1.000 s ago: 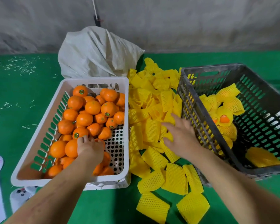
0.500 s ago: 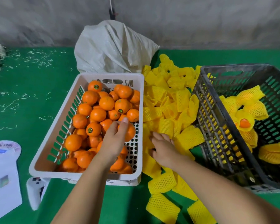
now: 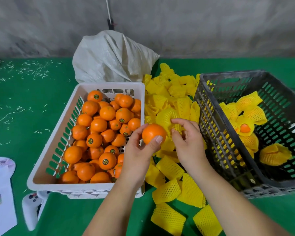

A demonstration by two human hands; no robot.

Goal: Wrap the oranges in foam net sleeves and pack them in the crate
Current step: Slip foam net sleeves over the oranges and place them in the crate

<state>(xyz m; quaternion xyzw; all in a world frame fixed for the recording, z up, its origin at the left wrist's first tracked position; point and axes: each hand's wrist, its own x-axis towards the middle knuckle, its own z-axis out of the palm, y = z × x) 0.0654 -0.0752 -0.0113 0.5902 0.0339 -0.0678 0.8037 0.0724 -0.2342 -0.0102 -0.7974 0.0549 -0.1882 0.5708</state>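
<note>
My left hand (image 3: 139, 150) grips one orange (image 3: 152, 132) between thumb and fingers, lifted above the right rim of the white basket (image 3: 46, 179). That basket is full of loose oranges (image 3: 99, 126). My right hand (image 3: 187, 138) pinches a yellow foam net sleeve (image 3: 167, 116) right beside the orange, over the pile of sleeves (image 3: 170, 94). The dark grey crate (image 3: 211, 130) on the right holds several wrapped oranges (image 3: 249, 114).
A white woven sack (image 3: 112, 58) leans against the concrete wall behind the basket. More sleeves (image 3: 167, 218) lie on the green mat near me. At the lower left are a white game controller (image 3: 31, 208) and white papers (image 3: 0, 198). Straw bits litter the left mat.
My left hand has lifted an orange out of the white basket and brought it right. My right hand has picked a foam sleeve off the pile and raised it to the orange.
</note>
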